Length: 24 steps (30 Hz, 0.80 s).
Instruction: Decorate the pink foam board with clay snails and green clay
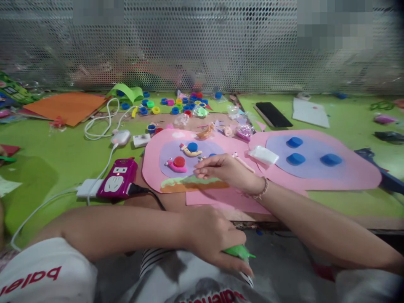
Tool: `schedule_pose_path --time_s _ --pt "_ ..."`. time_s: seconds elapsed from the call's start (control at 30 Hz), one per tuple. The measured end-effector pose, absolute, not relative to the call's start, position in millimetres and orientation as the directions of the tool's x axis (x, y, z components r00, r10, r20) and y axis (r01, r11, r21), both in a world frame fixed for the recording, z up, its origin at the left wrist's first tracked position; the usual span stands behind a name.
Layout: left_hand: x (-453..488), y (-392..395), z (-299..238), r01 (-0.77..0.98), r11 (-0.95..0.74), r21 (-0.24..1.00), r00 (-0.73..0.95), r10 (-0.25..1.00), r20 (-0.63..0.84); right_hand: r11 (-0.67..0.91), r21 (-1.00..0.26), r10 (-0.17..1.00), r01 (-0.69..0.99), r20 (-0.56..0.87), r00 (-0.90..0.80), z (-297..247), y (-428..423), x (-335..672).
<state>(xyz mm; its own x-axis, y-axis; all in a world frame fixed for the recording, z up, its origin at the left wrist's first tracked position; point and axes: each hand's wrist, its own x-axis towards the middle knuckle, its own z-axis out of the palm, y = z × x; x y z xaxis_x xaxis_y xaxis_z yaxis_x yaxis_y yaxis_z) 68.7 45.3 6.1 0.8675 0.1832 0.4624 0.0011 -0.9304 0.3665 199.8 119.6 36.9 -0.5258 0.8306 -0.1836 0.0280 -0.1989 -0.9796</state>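
Note:
Low in the view, over the lap, my left hand (217, 240) is closed around a bright green lump (236, 251), seemingly modelling clay in clear plastic. My right hand (225, 170) hovers over a pink paper cutout (153, 168), thumb and fingers pinched together; whatever is between them cannot be made out. On the cutout's lilac panel sit a pink clay snail with a red cap shell (179, 162) and a cream one with a blue cap shell (192, 148). Another blue cap (212, 155) is partly hidden behind my right hand. A green and brown clay strip (176, 184) runs along the bottom.
A second pink cutout (356, 172) at right carries three blue caps. A white packet (265, 155) overlaps both cutouts. At left are a purple power socket (117, 179) with cables and orange paper (65, 105). Loose bottle caps (175, 110) and a phone (273, 114) lie behind.

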Motion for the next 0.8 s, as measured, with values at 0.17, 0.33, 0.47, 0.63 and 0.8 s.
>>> schedule_pose_path --time_s 0.17,0.33,0.47,0.63,0.8 --pt "68.2 46.5 7.4 0.002 -0.916 0.401 0.869 0.200 0.452 -0.159 -0.987 0.817 0.037 -0.152 -0.556 33.6 118.4 200.0" --pt "68.7 45.5 6.7 -0.010 -0.918 0.397 0.894 0.170 0.415 -0.068 -0.996 0.832 0.053 -0.086 -0.548 31.9 119.1 200.4" --pt "68.4 45.4 7.4 -0.007 -0.923 0.386 0.899 0.164 0.407 -0.149 -0.989 0.832 0.017 -0.135 -0.538 32.2 119.7 200.5" --pt "67.4 45.5 9.5 0.018 -0.932 0.362 0.899 0.174 0.402 -0.158 -0.987 0.849 -0.030 -0.121 -0.515 37.1 119.7 200.4" --pt "68.3 45.8 6.1 0.005 -0.936 0.352 0.887 0.167 0.431 -0.142 -0.990 0.863 0.004 -0.126 -0.490 38.3 120.3 197.0"
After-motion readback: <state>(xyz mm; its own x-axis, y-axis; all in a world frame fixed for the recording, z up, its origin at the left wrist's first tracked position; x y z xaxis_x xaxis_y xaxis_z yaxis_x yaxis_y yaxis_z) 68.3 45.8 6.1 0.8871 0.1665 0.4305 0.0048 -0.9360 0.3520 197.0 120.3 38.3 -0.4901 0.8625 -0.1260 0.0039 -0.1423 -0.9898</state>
